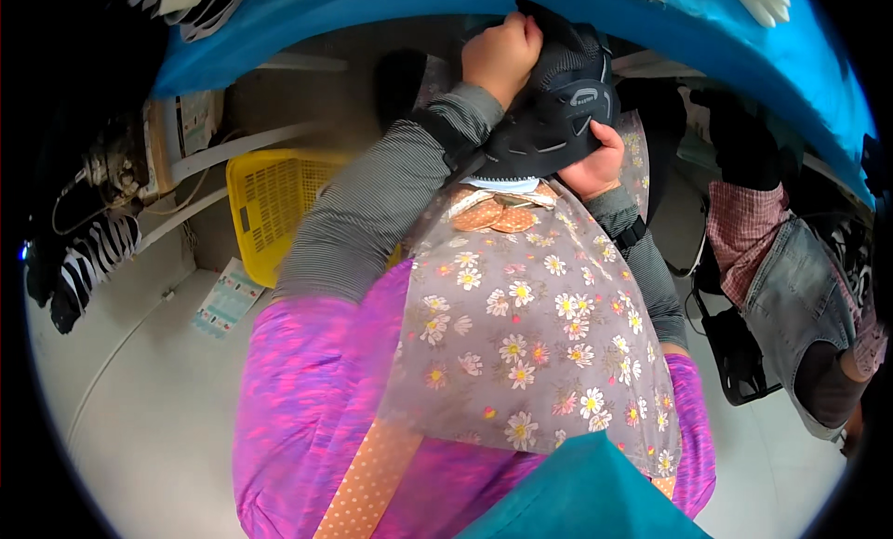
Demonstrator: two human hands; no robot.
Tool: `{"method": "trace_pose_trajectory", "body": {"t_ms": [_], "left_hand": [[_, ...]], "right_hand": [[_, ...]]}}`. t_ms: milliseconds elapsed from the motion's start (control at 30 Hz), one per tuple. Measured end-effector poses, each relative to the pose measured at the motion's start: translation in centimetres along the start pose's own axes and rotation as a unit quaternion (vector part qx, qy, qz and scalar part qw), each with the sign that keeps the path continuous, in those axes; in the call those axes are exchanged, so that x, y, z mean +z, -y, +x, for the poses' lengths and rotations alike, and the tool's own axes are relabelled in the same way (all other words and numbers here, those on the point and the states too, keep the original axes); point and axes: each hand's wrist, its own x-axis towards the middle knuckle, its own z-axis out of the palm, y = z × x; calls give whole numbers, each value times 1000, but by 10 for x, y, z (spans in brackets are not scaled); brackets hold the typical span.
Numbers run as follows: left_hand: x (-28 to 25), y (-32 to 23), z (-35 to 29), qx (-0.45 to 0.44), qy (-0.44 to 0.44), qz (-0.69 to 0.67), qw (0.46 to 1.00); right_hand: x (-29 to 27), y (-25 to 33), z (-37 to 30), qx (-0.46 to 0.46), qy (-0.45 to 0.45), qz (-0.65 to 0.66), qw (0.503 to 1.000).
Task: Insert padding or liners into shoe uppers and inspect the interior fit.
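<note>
A black shoe upper (549, 120) with grey printed marks, ribbed knit and pale zigzag stitching along its lower edge is held up over my lap, just below the blue-covered table edge. My left hand (503, 59) is closed in a fist on the dark upper part of it. Lower down on the other side, my right hand (595, 163) grips it with the thumb on the outer face; its other fingers are mostly hidden behind. A bit of white material (502, 183) shows under the stitched edge, above my floral apron (521, 334).
The blue-covered table (326, 37) curves across the far side, with white pieces (758, 0) on it at right. A yellow basket (244, 213) stands at left, near a printed sheet (228, 297) on the floor. Another person in jeans (800, 297) sits close at right.
</note>
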Motion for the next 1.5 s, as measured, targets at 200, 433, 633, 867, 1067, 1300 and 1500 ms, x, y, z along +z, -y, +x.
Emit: {"method": "trace_pose_trajectory", "body": {"t_ms": [200, 433, 633, 867, 1067, 1300, 1500], "left_hand": [[-15, -5, -1, 22, -25, 29, 999], [-21, -5, -1, 42, -15, 57, 997], [-1, 0, -6, 15, -16, 10, 1000], [8, 7, -7, 32, -34, 3, 999], [-17, -6, -1, 35, -40, 41, 998], [-28, -14, -2, 74, -72, 20, 994], [-2, 0, -7, 43, -45, 54, 997]], "right_hand": [[1, 2, -2, 6, 1, 0, 1000], [5, 1, -3, -3, 2, -17, 1000], [-3, 6, -1, 8, -10, -19, 1000], [-9, 4, -2, 5, 5, -10, 1000], [-2, 5, -3, -14, -1, -23, 1000], [4, 13, -1, 10, 65, -26, 998], [-15, 13, 2, -13, 29, -13, 999]]}}
